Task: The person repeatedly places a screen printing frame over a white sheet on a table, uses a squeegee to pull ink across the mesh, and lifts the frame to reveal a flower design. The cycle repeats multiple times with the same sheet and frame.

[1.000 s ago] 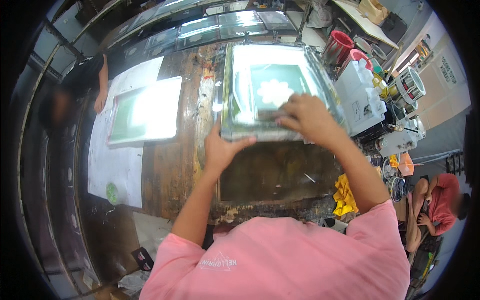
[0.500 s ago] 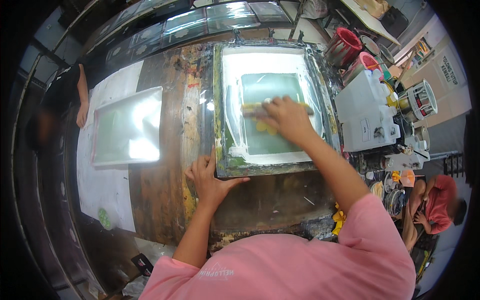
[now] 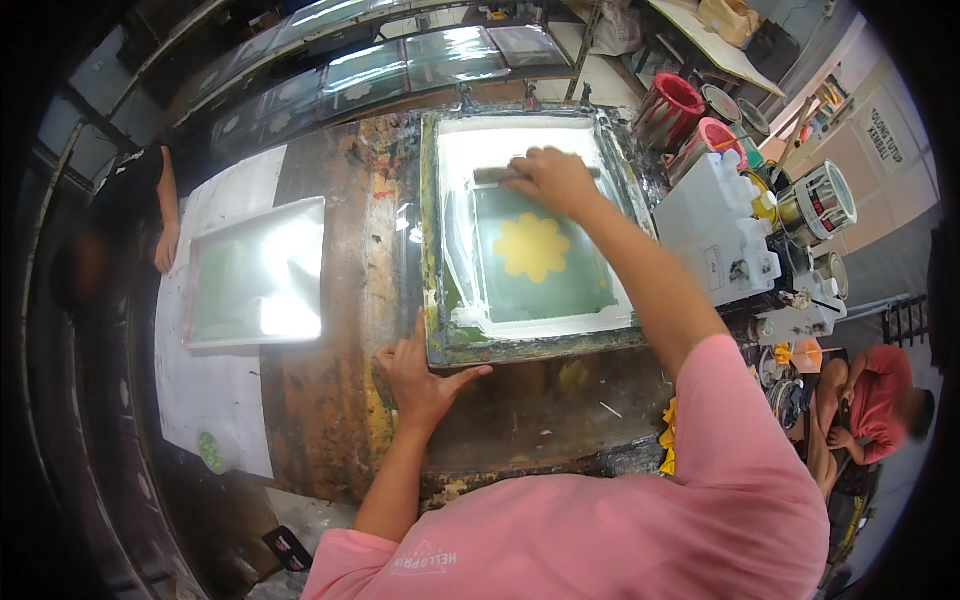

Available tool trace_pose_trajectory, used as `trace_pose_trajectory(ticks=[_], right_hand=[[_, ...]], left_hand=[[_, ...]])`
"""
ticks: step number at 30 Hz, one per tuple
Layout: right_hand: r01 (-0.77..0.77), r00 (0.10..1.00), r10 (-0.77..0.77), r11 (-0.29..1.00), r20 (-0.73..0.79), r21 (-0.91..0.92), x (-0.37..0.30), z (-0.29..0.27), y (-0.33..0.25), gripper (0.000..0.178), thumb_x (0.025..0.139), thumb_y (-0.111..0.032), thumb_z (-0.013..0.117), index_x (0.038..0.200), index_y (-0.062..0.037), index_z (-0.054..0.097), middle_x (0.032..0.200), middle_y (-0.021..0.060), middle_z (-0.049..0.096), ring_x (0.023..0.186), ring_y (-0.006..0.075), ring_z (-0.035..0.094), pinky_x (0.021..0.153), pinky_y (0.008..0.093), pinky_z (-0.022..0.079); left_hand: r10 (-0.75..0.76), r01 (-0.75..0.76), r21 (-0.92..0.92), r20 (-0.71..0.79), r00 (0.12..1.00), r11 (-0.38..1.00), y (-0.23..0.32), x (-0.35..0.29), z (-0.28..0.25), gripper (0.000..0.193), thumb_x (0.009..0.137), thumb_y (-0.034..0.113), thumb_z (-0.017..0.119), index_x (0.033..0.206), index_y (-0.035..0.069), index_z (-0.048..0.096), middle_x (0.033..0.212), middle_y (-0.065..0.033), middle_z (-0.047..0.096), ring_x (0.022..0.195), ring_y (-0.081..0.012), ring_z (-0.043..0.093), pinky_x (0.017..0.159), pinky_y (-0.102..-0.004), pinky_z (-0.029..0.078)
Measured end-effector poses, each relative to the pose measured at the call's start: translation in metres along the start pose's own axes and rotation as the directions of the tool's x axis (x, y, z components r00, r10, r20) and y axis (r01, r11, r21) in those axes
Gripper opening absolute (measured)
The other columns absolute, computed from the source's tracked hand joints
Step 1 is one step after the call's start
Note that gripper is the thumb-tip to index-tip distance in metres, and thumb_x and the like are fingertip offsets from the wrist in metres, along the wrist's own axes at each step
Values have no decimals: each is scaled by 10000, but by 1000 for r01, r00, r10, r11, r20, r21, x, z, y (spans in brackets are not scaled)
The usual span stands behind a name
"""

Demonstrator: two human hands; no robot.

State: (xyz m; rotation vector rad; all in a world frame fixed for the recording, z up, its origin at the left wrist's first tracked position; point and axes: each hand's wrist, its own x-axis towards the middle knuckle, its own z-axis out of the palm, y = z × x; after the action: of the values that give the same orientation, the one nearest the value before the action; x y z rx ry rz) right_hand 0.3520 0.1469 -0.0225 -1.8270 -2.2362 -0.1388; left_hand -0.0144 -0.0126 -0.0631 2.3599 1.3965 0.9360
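A screen printing frame [image 3: 432,250] lies flat on the worktable, its green mesh [image 3: 595,285] bordered in white. Near the middle of the mesh shows a yellow flower shape [image 3: 531,248]. My right hand [image 3: 555,182] is closed around a squeegee [image 3: 488,175] at the far part of the mesh; the fingers cover much of the squeegee. At the frame's near left corner rests my left hand [image 3: 418,385], thumb and forefinger spread along the two edges, the other fingers partly bent. To the left, a stack of clear plastic sheets [image 3: 255,275] lies on white paper [image 3: 212,400].
White jugs [image 3: 715,225] and paint-stained cans [image 3: 668,105] crowd the right side. Several hinge clamps [image 3: 530,95] stand at the frame's far edge. A co-worker's hand [image 3: 166,248] touches the paper at left. Another person [image 3: 880,400] sits at right. Racks of printed sheets [image 3: 370,70] stand behind.
My right hand has moved the squeegee away from me, from mid-mesh to its far part, uncovering the yellow flower. My left hand stays at the corner. The whole view has shifted slightly.
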Motion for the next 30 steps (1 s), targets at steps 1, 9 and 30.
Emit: trace_pose_trajectory(ticks=[1,9,30], right_hand=[[9,999,-9,1000,-33,-9,-17,-1,-9,419,1020,-541,623,1123,-147,724,1035,127,718,1013,370,715,800,535,593],[-46,975,41,999,220,18,-165,-84,-126,415,1019,-491,659,1081,-81,677,1053,151,704,938,353,715,744,506,589],[26,828,-59,997,-557,-66,-59,-240,-116,363,948,-389,710,869,-37,667,798,121,658,836,337,652,917,510,396]], left_hand=[[-16,15,-27,-8,1000,1000,1,0,0,1305,591,781,903,1537,-46,551,970,-89,699,876,-251,605,954,-438,360],[-81,84,-62,47,996,995,5,1,-3,1210,611,689,957,1504,-32,575,1165,-195,727,1085,-373,672,1044,-499,429],[-269,64,479,373,888,876,34,-5,-10,1263,897,985,300,1721,29,249,1804,-217,178,1686,-386,82,1223,-784,-116]])
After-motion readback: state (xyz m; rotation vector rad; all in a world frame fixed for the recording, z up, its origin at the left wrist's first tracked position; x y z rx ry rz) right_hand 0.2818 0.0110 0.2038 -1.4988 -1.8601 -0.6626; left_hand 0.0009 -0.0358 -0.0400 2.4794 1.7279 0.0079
